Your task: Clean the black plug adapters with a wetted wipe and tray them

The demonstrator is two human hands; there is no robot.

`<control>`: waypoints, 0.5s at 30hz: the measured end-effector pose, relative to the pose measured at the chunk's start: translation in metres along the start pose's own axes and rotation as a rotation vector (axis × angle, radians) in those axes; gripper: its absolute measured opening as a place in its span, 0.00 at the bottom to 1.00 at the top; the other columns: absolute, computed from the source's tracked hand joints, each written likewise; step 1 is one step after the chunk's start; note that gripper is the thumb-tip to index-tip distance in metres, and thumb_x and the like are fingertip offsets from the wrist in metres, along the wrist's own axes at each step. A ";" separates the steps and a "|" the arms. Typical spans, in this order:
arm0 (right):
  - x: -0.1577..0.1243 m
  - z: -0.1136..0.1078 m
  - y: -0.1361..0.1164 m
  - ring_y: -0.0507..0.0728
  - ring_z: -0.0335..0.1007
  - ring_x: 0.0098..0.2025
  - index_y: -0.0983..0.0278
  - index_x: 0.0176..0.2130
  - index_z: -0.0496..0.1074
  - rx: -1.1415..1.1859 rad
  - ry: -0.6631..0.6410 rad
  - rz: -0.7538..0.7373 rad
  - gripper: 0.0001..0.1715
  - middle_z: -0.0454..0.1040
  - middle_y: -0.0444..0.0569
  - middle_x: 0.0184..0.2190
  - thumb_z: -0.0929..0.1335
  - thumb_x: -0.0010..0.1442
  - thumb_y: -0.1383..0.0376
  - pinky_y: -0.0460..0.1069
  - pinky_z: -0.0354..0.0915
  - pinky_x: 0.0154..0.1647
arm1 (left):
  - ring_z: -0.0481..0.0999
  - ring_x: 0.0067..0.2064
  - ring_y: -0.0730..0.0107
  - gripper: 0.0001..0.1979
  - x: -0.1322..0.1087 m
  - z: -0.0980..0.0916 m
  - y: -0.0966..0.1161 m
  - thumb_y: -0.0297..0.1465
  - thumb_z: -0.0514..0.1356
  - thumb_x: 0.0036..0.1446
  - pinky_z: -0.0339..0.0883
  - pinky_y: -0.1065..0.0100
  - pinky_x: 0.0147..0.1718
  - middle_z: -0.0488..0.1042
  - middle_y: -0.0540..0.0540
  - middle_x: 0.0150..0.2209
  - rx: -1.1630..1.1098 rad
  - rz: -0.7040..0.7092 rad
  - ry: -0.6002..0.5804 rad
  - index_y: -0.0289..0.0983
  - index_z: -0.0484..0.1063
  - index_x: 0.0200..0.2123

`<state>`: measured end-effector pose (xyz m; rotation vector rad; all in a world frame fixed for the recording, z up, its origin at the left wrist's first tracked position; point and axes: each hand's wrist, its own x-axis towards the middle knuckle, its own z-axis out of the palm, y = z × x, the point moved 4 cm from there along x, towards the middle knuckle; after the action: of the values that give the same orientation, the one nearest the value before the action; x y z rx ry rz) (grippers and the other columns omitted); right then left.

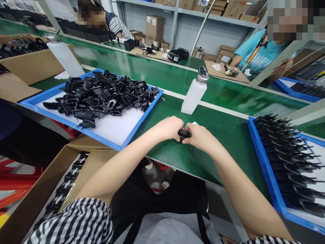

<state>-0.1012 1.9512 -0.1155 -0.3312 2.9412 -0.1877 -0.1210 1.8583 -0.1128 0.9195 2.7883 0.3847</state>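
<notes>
Between the fingertips of both hands is a small black plastic housing [184, 134], like the power adapter parts in the trays. My left hand [173, 127] is closed on its left end. On its right end, the thumb and fingers of my right hand [198, 135] pinch it. Both hands hover low over the green bench top [215, 162]; contact with the bench is hard to judge. Behind my right hand a scrap of white paper or cloth [195, 123] peeks out, mostly hidden.
A blue-rimmed tray [122, 146] heaped with black adapter parts [101, 91] stands left. Another blue tray [264, 176] holds rows of black adapters at right. A white pump bottle [193, 96] stands ahead. A cardboard box [83, 176] sits lower left. Two people work across the bench.
</notes>
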 end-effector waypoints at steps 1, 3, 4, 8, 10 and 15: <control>0.000 0.000 0.000 0.55 0.64 0.27 0.62 0.27 0.62 0.010 0.006 -0.014 0.12 0.68 0.45 0.25 0.69 0.40 0.66 0.46 0.51 0.20 | 0.70 0.27 0.63 0.09 -0.002 0.000 0.001 0.29 0.62 0.35 0.57 0.71 0.22 0.68 0.48 0.21 0.010 -0.034 0.011 0.36 0.69 0.26; -0.001 0.001 0.001 0.56 0.64 0.28 0.62 0.28 0.62 0.012 0.027 -0.028 0.13 0.68 0.46 0.26 0.69 0.40 0.67 0.46 0.52 0.21 | 0.71 0.28 0.62 0.10 -0.006 0.000 0.003 0.28 0.62 0.36 0.58 0.71 0.22 0.69 0.47 0.23 0.016 -0.087 0.028 0.36 0.69 0.28; -0.001 0.001 0.001 0.56 0.64 0.28 0.62 0.28 0.62 0.008 0.033 -0.024 0.12 0.68 0.46 0.26 0.69 0.41 0.67 0.46 0.52 0.21 | 0.71 0.29 0.61 0.11 -0.007 0.000 0.004 0.28 0.62 0.36 0.59 0.70 0.23 0.70 0.46 0.24 0.016 -0.106 0.025 0.36 0.69 0.28; -0.001 -0.001 0.000 0.56 0.65 0.27 0.63 0.27 0.64 0.009 -0.003 0.016 0.11 0.69 0.46 0.24 0.69 0.40 0.67 0.46 0.51 0.20 | 0.71 0.31 0.59 0.14 -0.002 -0.004 0.009 0.27 0.64 0.32 0.62 0.69 0.26 0.71 0.44 0.26 0.032 -0.175 -0.067 0.34 0.70 0.29; 0.000 -0.004 -0.003 0.57 0.65 0.28 0.63 0.27 0.65 -0.018 -0.025 0.041 0.10 0.70 0.46 0.24 0.69 0.39 0.68 0.46 0.51 0.20 | 0.72 0.32 0.58 0.15 0.003 -0.008 0.012 0.26 0.65 0.31 0.63 0.68 0.28 0.71 0.42 0.27 0.045 -0.208 -0.143 0.32 0.70 0.29; 0.002 -0.009 -0.010 0.57 0.66 0.27 0.64 0.23 0.66 -0.065 -0.084 0.082 0.07 0.70 0.46 0.22 0.69 0.38 0.71 0.46 0.51 0.20 | 0.72 0.33 0.59 0.14 0.013 -0.012 0.017 0.23 0.65 0.29 0.64 0.67 0.31 0.72 0.40 0.27 0.063 -0.200 -0.260 0.30 0.71 0.27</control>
<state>-0.1031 1.9419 -0.1057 -0.2211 2.8758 -0.0654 -0.1249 1.8776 -0.0975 0.6422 2.6311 0.1363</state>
